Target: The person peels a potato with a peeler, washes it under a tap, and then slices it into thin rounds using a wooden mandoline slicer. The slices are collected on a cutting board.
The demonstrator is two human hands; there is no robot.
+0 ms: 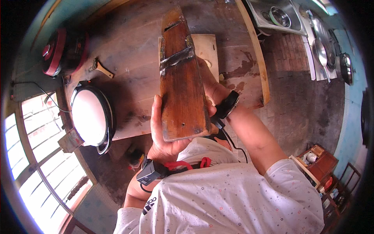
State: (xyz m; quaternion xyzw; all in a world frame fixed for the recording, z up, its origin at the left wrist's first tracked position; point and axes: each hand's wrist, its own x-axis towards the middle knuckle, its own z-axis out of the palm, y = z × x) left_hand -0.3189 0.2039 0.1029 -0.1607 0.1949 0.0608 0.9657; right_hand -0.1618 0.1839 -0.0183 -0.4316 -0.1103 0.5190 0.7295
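Note:
A wooden mandoline slicer [184, 93] with a slanted metal blade strip [177, 60] is held up over the table, its wide end toward me. My left hand [168, 143] grips that wide end from beneath, the thumb along its left edge. My right hand [211, 82] reaches behind the slicer's right side; its fingers are hidden, so whether they hold anything cannot be seen. Partly covered by the slicer, a pale wooden cutting board [209, 48] lies on the table. A small pale yellowish piece [208, 63] rests on it beside my right hand.
The wooden table [134, 49] has a raised strip [257, 52] along its right edge. On its left are a round electric griddle [90, 117], a wooden-handled tool [102, 69] and a red-and-black appliance [65, 52]. A sink [295, 26] and a frying pan [320, 52] are at upper right.

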